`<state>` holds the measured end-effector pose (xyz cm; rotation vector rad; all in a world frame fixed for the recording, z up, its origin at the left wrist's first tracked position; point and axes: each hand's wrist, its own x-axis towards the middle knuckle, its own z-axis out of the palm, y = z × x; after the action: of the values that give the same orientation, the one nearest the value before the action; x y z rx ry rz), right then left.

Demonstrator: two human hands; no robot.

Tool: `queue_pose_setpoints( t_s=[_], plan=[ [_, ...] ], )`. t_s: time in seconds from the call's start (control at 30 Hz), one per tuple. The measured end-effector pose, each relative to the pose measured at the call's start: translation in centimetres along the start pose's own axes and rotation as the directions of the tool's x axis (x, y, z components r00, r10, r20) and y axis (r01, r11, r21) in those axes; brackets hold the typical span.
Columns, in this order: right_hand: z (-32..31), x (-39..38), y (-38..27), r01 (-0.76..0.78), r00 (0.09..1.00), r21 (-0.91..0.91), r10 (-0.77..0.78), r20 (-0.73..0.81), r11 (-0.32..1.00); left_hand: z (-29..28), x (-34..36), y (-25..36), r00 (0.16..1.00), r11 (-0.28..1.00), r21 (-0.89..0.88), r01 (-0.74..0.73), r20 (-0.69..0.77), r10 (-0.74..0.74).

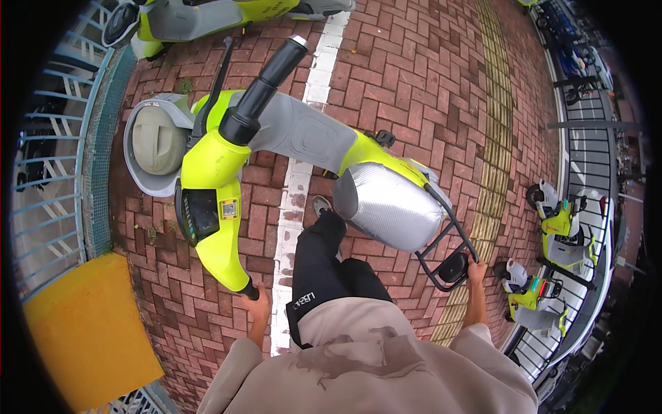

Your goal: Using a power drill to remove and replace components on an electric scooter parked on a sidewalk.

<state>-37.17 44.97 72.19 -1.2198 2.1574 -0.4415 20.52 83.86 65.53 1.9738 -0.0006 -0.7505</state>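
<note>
A lime-yellow and grey electric scooter (289,131) stands across in front of me, its front to the left. My left hand (260,303) is closed round the near handlebar grip (249,288). With my right hand (476,269) I grip the black rear rack (458,234) behind the silver-covered seat (393,203). The far handlebar grip (265,90) points away from me, with nobody holding it. A beige helmet (157,138) sits in the grey front basket (138,181). My legs are close beside the scooter.
Another lime-yellow scooter (200,19) is parked at the far left. A blue fence (84,172) and a yellow panel (93,331) line the left. More scooters (541,303) stand by a railing on the right. A white line (286,241) crosses the red brick paving (386,62).
</note>
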Motion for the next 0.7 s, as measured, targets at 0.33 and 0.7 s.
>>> queue_pose_setpoints(
  t_s=[0.33,0.7],
  plan=[
    [1.3,37.0,-18.1,0.299,0.887,-0.708,-0.46,-0.041,0.639,11.9,-12.8,19.6,0.995,0.943,0.319,-0.097,-0.001,0.103],
    [12.3,46.9,-37.7,0.329,0.936,-0.329,-0.259,0.24,0.885,17.3,-0.1,36.3,0.967,0.94,0.336,0.051,-0.254,0.038]
  ],
)
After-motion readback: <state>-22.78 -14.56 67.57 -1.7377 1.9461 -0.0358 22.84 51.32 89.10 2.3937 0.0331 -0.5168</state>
